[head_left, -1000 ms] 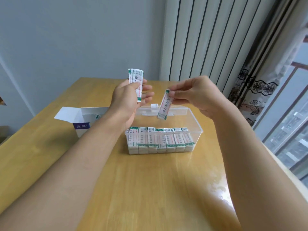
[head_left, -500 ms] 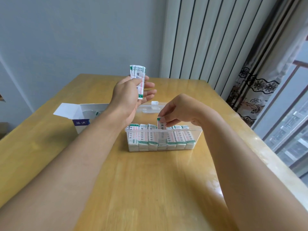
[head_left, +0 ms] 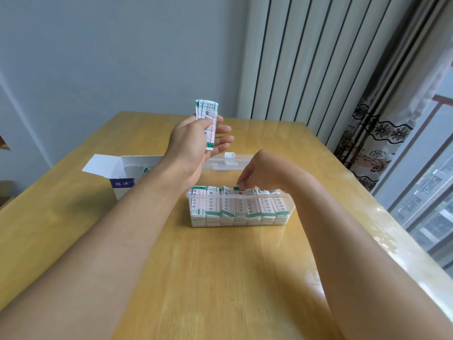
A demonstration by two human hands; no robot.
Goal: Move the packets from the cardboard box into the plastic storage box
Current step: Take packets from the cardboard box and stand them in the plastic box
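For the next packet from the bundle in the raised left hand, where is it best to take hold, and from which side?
Probably pinch the top ends of the packets, coming from above. They stand upright and fan clear above the left hand, while its fingers cover their middle.

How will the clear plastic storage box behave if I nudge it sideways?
The clear plastic storage box would probably slide rather than tip: it sits low and wide on the smooth wooden table. Packed white-and-green packets likely add weight.
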